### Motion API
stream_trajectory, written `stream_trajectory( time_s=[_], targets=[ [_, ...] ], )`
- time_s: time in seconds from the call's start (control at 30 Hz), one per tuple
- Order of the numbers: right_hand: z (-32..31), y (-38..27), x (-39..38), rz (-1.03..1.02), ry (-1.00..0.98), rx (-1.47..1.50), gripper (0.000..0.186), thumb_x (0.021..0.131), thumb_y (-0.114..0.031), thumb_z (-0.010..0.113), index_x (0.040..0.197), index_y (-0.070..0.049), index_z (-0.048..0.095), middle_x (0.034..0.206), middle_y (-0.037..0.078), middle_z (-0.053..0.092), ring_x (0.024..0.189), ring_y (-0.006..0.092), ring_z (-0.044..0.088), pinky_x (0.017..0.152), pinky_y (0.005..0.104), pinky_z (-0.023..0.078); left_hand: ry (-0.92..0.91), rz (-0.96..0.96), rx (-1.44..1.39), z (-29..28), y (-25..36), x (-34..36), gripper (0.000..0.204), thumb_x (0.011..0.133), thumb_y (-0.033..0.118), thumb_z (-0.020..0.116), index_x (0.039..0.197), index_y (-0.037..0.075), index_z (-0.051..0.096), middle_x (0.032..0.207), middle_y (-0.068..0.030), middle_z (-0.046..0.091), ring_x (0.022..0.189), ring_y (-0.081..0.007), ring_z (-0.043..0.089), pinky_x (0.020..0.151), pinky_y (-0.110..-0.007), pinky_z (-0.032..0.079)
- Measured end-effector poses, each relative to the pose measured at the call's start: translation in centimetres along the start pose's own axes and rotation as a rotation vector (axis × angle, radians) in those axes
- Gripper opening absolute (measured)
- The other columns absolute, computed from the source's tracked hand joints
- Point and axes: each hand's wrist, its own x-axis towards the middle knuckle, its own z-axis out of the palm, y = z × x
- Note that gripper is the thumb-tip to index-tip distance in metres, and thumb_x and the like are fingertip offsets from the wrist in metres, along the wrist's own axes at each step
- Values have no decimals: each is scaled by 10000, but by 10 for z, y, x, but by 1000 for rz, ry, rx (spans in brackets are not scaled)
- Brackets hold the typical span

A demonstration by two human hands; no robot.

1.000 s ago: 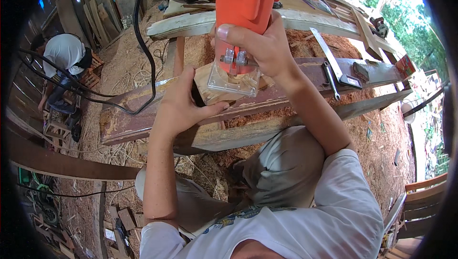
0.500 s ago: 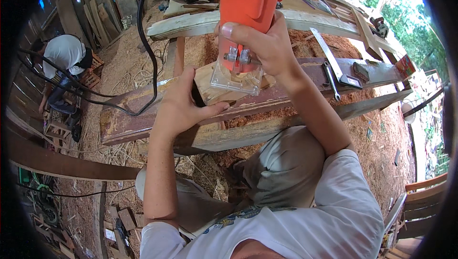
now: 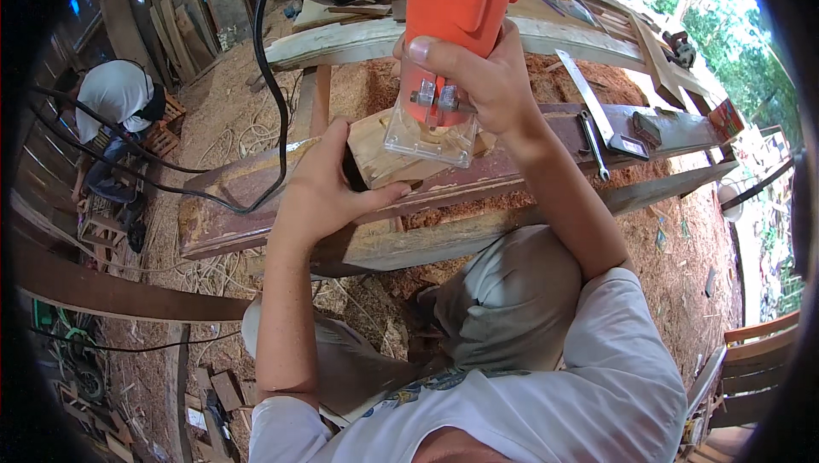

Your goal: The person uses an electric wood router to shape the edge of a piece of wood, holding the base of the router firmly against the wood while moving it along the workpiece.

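- Since the earlier frame, our router (image 3: pixel 461 2) has slid a bit right along the block (image 3: pixel 371 145), and our right hand (image 3: pixel 490 77) went with it; our left hand (image 3: pixel 317 198) hasn't really budged.
- Router's got its clear base (image 3: pixel 431 149) over the block, which lies on the plank (image 3: pixel 230 228) between its left end and middle, close to the near edge.
- Right fingers: thumb pressed across the front of the router's lower body, the rest curled round behind, mostly hidden.
- Left fingers: thumb and forefinger spread wide, pinching the block's left end; can't tell about the others.
- Handling-wise, we'd guess the router is stiff and top-heavy, so hold it low, just above the base. Smooth casing could get slippery with dust. Base looks like the fragile bit, so no squeezing there.
- Block should be stiff and pretty light; we'd grab its left end, thumb clear of the base.
- Square (image 3: pixel 590 104) and wrench (image 3: pixel 594 145) are toward the plank's right end, past our right forearm.
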Motion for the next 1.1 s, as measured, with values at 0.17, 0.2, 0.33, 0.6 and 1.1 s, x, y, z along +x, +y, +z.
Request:
stream_trajectory(
  time_s=[0.17,0.2,0.33,0.6,1.1],
  targets=[
    [1,1,0,-24,5,8,350,873,-243,756,1091,28,717,953,104,757,858,170,726,792,345,599,3,2,44,1,-8,0,780,694,377,942,1254,1,550,1082,-243,706,1041,-417,690,875,-453,543],
    [0,0,0,8,9,-5,349,872,-244,753,1086,29,718,948,102,756,854,169,725,788,344,596,9,-1,46,1,-9,-1,787,693,382,942,1259,1,549,1079,-247,704,1038,-423,688,871,-456,543],
    [0,3,1,11,12,107,491,864,-158,814,1321,-65,663,830,38,692,594,89,652,453,251,520,20,-14,60,3,-10,-1,799,691,388,944,1263,-1,545,1086,-258,702,1046,-430,685,873,-459,544],
    [-3,0,-1,11,2,-8,343,869,-236,746,1080,33,714,948,100,752,855,164,723,784,339,594,-3,0,21,1,-5,0,794,699,364,944,1283,-1,550,1120,-240,709,1069,-403,694,906,-439,546],
    [-1,2,-1,-47,19,82,507,854,-159,820,1332,-60,684,1132,10,725,895,56,636,810,270,543,27,18,125,2,-8,-1,784,689,407,950,1234,8,552,1067,-233,700,1017,-423,681,876,-454,540]
  ],
)
